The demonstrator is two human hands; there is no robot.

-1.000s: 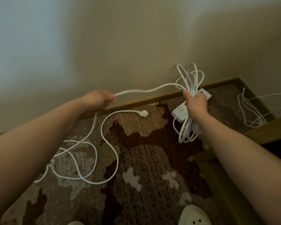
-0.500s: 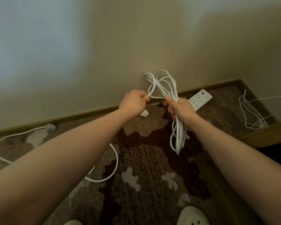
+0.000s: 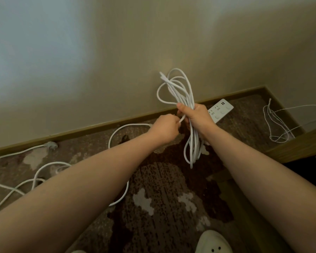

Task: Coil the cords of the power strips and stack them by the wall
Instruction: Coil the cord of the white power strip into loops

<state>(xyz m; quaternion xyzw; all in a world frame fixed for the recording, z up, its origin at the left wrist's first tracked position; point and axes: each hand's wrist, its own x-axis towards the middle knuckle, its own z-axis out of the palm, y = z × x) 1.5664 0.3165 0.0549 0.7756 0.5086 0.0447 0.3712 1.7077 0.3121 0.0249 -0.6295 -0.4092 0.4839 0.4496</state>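
Compared with half a second earlier, the left hand [image 3: 164, 127] is lower, pinching a strand beside the right hand [image 3: 196, 117], which is closed around the coiled cord [image 3: 179, 92]. The power strip [image 3: 222, 110] is seen behind, by the wall [image 3: 117, 61]; loose cable [image 3: 35, 172] is spread on carpet [image 3: 162, 189].

right hand [image 3: 197, 117]: grip closed round coiled cord [image 3: 179, 90] | left hand [image 3: 165, 128]: apparently pinching cord's loose end

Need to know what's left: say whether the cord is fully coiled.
Not fully. The right hand grips a bundle; loose cord lies on the carpet.
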